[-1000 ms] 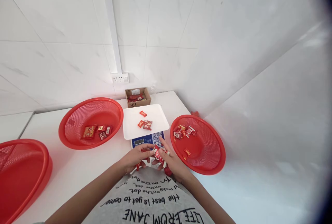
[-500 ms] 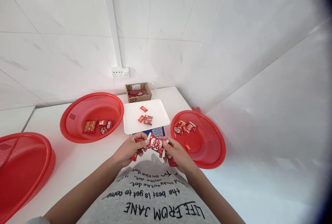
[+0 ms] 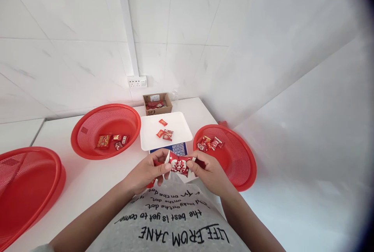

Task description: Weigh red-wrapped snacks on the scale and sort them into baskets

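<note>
A red-and-white wrapped candy packet (image 3: 179,165) with a large white patch and red lettering is stretched between my two hands, close in front of my shirt. My left hand (image 3: 143,173) pinches its left end between thumb and fingers. Red wrapped sweets (image 3: 151,184) also show under the fingers of that hand. My right hand (image 3: 212,172) grips the other end; something dark red shows behind its fingers, too covered to name. Just beyond the hands is a scale with a blue keypad (image 3: 179,149) and white pan (image 3: 149,134). Three small packets (image 3: 167,135) lie on the pan.
Red mesh baskets stand on the white table: one at far left (image 3: 60,174), one left of the scale (image 3: 76,135), one on the right (image 3: 248,166). The latter two hold several packets. Behind the scale sits a cardboard box (image 3: 159,111) of red packets, near the wall.
The packet has shifted slightly right and down, its lettered face still up. My right hand has turned and moved right; the red pieces below it no longer show, nor does the basket's lone sweet.
</note>
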